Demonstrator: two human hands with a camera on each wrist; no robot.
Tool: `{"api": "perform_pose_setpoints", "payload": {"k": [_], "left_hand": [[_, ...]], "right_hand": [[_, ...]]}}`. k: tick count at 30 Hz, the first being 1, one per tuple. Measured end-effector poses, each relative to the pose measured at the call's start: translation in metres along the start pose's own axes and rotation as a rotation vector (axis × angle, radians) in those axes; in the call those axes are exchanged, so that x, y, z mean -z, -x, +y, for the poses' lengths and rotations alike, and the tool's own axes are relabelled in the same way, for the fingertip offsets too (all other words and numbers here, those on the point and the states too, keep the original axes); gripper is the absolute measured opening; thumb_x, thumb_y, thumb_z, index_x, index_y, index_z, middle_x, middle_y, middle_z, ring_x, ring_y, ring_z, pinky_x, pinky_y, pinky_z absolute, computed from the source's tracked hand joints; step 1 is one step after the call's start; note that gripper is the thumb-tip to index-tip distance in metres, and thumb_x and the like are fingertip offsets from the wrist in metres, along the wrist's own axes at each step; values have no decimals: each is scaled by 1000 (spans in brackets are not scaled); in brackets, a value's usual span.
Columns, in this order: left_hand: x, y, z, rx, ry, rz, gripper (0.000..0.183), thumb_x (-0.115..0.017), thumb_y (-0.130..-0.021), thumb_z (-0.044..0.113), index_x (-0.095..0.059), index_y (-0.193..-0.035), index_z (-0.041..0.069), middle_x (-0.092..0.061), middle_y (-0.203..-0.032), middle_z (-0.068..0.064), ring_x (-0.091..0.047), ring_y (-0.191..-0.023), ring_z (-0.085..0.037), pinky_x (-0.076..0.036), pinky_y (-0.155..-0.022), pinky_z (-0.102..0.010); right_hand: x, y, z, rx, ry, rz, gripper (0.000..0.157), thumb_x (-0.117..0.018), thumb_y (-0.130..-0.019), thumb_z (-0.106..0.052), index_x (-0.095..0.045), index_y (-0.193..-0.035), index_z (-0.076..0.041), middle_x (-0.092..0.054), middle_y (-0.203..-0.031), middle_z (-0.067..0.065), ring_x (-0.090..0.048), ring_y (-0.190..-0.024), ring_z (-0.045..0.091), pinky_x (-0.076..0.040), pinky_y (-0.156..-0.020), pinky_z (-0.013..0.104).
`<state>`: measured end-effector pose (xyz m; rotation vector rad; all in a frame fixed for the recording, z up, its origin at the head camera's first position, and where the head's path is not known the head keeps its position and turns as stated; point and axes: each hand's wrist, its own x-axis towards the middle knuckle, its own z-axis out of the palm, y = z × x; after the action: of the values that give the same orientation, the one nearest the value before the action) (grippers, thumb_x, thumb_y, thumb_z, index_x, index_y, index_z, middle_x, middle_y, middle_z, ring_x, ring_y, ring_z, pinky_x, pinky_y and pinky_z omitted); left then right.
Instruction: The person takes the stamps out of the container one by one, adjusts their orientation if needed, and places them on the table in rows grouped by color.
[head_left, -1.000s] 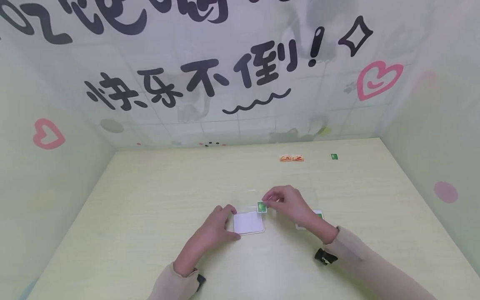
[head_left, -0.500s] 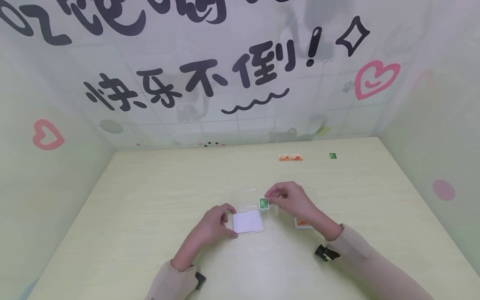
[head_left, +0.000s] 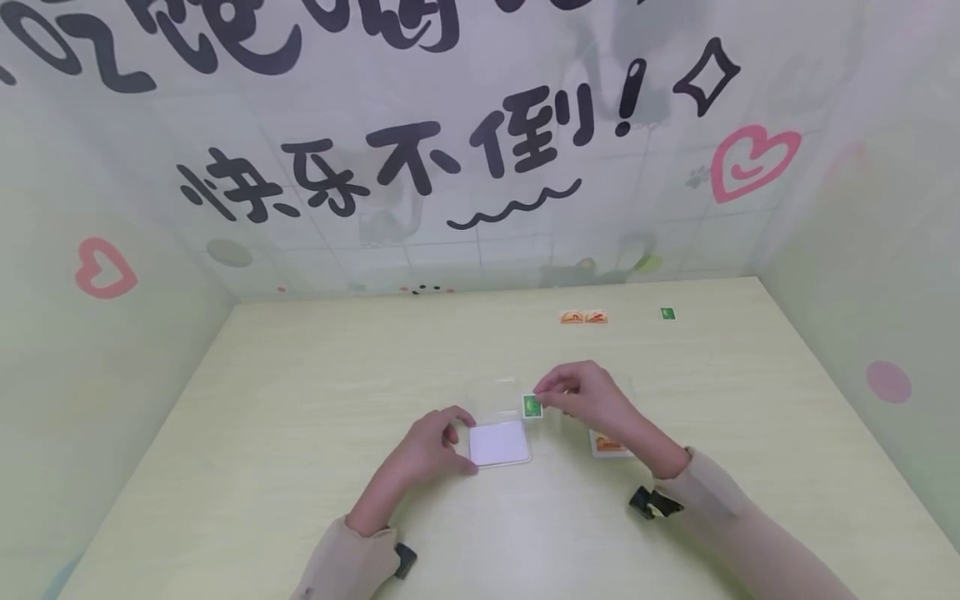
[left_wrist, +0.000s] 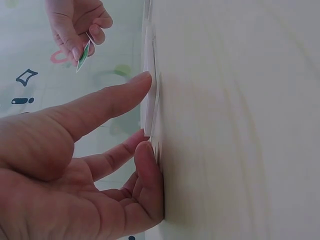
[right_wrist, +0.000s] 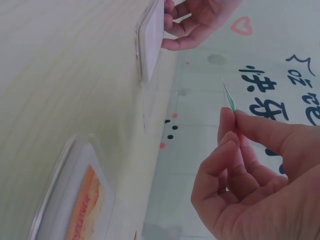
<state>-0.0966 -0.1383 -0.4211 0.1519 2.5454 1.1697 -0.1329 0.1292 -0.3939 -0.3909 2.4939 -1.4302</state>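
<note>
- Just beyond the far right corner of the white pack [head_left: 498,446], my right hand [head_left: 588,396] pinches the small green card [head_left: 532,407] off the table.
- I'd keep that pinch light, at the edge; the card looks easily bent.
- My left hand [head_left: 426,450] holds the pack's left end, thumb nearer me; gentle pressure should keep it from sliding.
- Right of the pack: an orange-pictured case [head_left: 611,444].
- Well beyond the pack: orange cards [head_left: 583,317] on the pale table [head_left: 315,367], then a lettered wall [head_left: 435,242].
</note>
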Motion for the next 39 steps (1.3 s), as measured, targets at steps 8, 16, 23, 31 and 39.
{"api": "perform_pose_setpoints", "payload": {"k": [8, 16, 23, 31, 39], "left_hand": [[0, 1, 0, -1, -4, 1, 54, -93, -72, -1, -69, -120, 6, -54, -89, -6, -50, -77, -20, -42, -70, -32], [-1, -1, 0, -11, -13, 8, 54, -93, -71, -2, -69, -118, 6, -54, -88, -6, -50, -77, -20, -41, -69, -32], [-2, -1, 0, -11, -12, 6, 54, -93, -71, -1, -69, -118, 7, -54, -88, -6, -49, -77, -20, -41, -69, -32], [1, 0, 2, 3, -30, 8, 55, -93, -71, -1, -68, -119, 7, -55, -89, -7, -51, -79, -20, -42, -70, -32], [0, -1, 1, 9, -31, -4, 55, -93, -72, 0, -68, -121, 8, -55, -91, -7, -51, -80, -20, -42, -70, -32]], "right_hand": [[4, -1, 0, -1, 3, 2, 11, -75, -97, -10, -78, -103, -1, -76, -89, 7, -65, -79, 26, -53, -66, 29], [12, -4, 5, -16, -8, 19, 12, -73, -98, -9, -78, -105, 0, -77, -95, 16, -63, -77, 24, -55, -68, 33], [22, -6, 10, -36, -10, 30, 12, -72, -99, -7, -77, -107, 0, -76, -97, 17, -63, -79, 27, -55, -69, 34], [38, -7, 13, -51, -47, 58, 15, -71, -100, -8, -76, -110, 3, -77, -99, 13, -60, -78, 28, -54, -71, 35], [50, -6, 14, -56, -33, 82, 19, -69, -102, -9, -74, -113, 4, -77, -102, 15, -62, -82, 33, -55, -72, 36]]}}
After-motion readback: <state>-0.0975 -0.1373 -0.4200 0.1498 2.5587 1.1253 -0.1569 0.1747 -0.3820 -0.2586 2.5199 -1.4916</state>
